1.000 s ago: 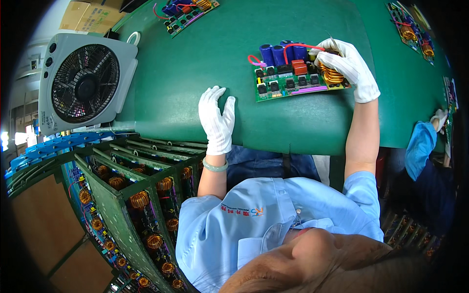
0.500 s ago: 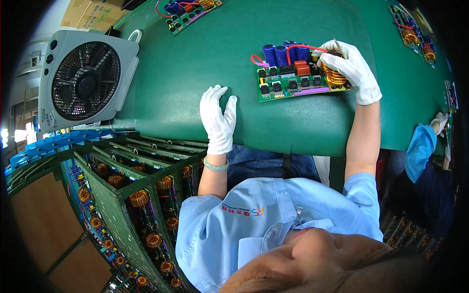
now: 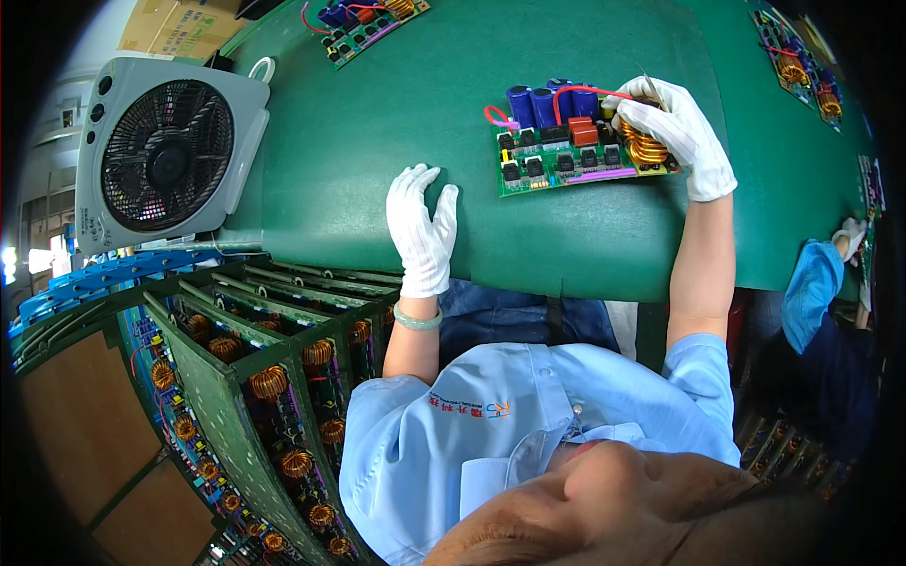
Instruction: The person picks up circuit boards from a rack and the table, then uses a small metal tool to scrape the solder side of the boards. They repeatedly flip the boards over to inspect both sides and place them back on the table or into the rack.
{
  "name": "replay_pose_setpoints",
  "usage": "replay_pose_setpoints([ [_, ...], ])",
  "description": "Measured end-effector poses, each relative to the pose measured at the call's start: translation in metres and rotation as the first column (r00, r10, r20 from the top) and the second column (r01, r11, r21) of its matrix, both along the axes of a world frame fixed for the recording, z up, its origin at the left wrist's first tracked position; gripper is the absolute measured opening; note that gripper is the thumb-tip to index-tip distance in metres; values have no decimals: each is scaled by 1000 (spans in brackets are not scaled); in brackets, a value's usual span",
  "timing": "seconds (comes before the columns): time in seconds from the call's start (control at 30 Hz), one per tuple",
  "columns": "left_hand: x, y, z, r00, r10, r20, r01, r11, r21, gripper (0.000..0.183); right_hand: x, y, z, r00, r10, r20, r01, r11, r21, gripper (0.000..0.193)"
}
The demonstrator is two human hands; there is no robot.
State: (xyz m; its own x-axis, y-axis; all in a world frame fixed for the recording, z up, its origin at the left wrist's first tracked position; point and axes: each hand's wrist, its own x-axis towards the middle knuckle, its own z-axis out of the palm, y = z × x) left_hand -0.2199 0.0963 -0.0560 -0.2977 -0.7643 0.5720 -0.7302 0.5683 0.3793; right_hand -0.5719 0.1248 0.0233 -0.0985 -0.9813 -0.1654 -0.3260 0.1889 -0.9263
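Gloved in white, my right hand [image 3: 678,132] sits curled over the right end of the green circuit board [image 3: 578,151], its fingers closed around a thin metal tool [image 3: 649,83] whose tip pokes up past my knuckles. That hand covers part of the copper coil [image 3: 647,149] at the board's right edge. The board lies flat on the green counter [image 3: 377,141], well ahead of me and to the right. Along its far edge stand blue cylindrical capacitors [image 3: 540,102], with a red wire [image 3: 576,91] looping over them and a pink wire [image 3: 498,117] at the left corner. Small black parts and two red blocks fill the middle.

My left hand [image 3: 423,228], also in a white glove, rests palm down on the counter with fingers spread and holding nothing, well apart from the board and nearer the counter's front edge. A pale green bangle [image 3: 416,321] circles that wrist.

At the far left of the counter stands a grey box fan [image 3: 165,156]. Another circuit board [image 3: 370,21] lies at the far edge, and more lie along the right rim [image 3: 800,66]. Below the counter on my left, a rack [image 3: 255,377] holds many boards upright, their copper coils showing. At the right edge another person's blue sleeve [image 3: 810,291] and white-gloved hand [image 3: 849,232] reach the counter.
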Motion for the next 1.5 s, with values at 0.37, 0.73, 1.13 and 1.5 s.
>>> replay_pose_setpoints([
  [0.37, -1, -1, 0, 1000, -11, -22, 10, 1000, -18, 31, -17, -43, 11, 980, 29, 198, -25, 999, -21, 44],
  [0.73, 1, 2, 6, 994, -73, -80, 74, 997, 6, 33, -19, -50, 14, 987, 77, 139, -81, 997, 20, 46],
  [1.13, -45, -12, 45, 846, -297, -444, 371, 924, 88, 23, -17, -45, 17, 987, 69, 147, -71, 997, 4, 44],
  [1.5, -65, -7, 36, 778, -196, -596, 303, 949, 84, 19, -16, -44, 18, 988, 79, 131, -80, 997, 4, 43],
])
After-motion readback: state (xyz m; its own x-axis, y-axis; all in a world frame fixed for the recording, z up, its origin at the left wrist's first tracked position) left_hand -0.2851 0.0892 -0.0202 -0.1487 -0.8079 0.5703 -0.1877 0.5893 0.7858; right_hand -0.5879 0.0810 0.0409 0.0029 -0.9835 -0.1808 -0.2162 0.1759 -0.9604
